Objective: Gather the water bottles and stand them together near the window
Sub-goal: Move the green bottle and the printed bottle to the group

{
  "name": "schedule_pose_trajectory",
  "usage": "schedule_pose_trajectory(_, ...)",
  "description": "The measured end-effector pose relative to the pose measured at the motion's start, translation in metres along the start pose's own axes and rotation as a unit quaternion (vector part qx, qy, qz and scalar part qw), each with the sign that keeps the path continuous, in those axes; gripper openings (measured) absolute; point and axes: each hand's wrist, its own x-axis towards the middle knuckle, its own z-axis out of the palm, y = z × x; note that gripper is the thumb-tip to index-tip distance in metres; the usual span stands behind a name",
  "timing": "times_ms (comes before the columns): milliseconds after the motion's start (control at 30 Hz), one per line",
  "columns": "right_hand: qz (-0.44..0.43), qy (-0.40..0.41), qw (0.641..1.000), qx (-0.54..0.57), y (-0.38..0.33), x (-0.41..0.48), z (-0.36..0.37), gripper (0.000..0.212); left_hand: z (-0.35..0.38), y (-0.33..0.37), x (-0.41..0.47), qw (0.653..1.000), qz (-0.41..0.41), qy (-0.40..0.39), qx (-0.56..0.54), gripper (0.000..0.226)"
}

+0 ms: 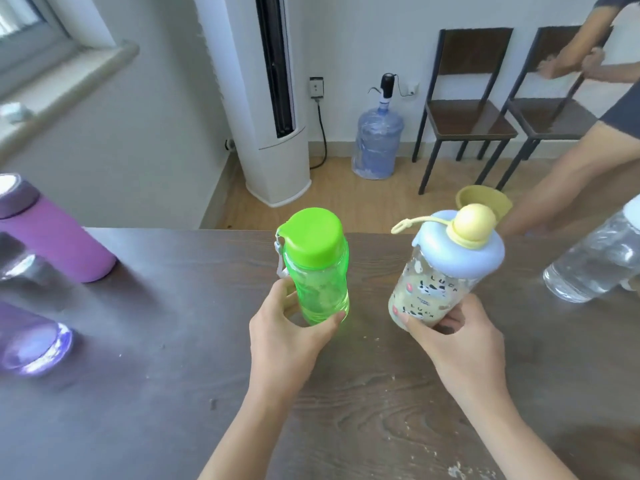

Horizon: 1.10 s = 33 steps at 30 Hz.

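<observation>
My left hand [284,337] grips the base of a green bottle [317,271] with a green cap, upright over the dark wooden table [173,375]. My right hand [450,337] holds the bottom of a clear printed bottle [436,282] with a blue lid and a yellow knob, tilted slightly right. At the left stand a purple bottle [52,237], a clear glass bottle [20,268] in front of it and a violet translucent bottle [31,341], all cut off by the frame. A clear bottle [599,261] stands at the right edge. The window [27,26] is at the upper left.
Beyond the table's far edge stand a white floor air conditioner [273,98], a large blue water jug [377,140] with a pump, and two dark chairs [467,112]. Another person [595,98] bends over near the chairs at the right. A grey window sill [69,84] runs along the left.
</observation>
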Motion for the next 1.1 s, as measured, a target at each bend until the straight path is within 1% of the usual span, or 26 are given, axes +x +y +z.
schedule_pose_trajectory(200, -0.033, -0.108, 0.994, 0.003, -0.038, -0.091, 0.076, 0.042, -0.110, -0.043, -0.048, 0.999, -0.022, 0.050, -0.002, 0.046)
schedule_pose_trajectory(367, -0.055, -0.194, 0.979, -0.014, -0.075, -0.170, 0.150, 0.044, -0.217, -0.075, -0.088, 0.994, -0.032, 0.106, 0.003, 0.052)
schedule_pose_trajectory(567, -0.082, -0.269, 0.959, -0.032, -0.106, -0.259, 0.238, 0.048, -0.347, -0.115, -0.120, 0.977, -0.078, 0.194, 0.027, 0.056)
schedule_pose_trajectory(667, -0.099, -0.289, 0.951, -0.039, -0.117, -0.296, 0.279, 0.053, -0.405, -0.132, -0.123, 0.964, -0.098, 0.245, 0.032, 0.055)
schedule_pose_trajectory(800, -0.107, -0.306, 0.945, -0.048, -0.132, -0.330, 0.318, 0.058, -0.458, -0.155, -0.113, 0.951, -0.112, 0.286, 0.049, 0.055)
schedule_pose_trajectory(933, -0.120, -0.300, 0.944, -0.062, -0.142, -0.346, 0.346, 0.060, -0.489, -0.172, -0.095, 0.946, -0.119, 0.298, 0.036, 0.056)
schedule_pose_trajectory(1100, -0.133, -0.284, 0.947, -0.068, -0.147, -0.357, 0.360, 0.056, -0.498, -0.182, -0.087, 0.951, -0.110, 0.289, 0.012, 0.061)
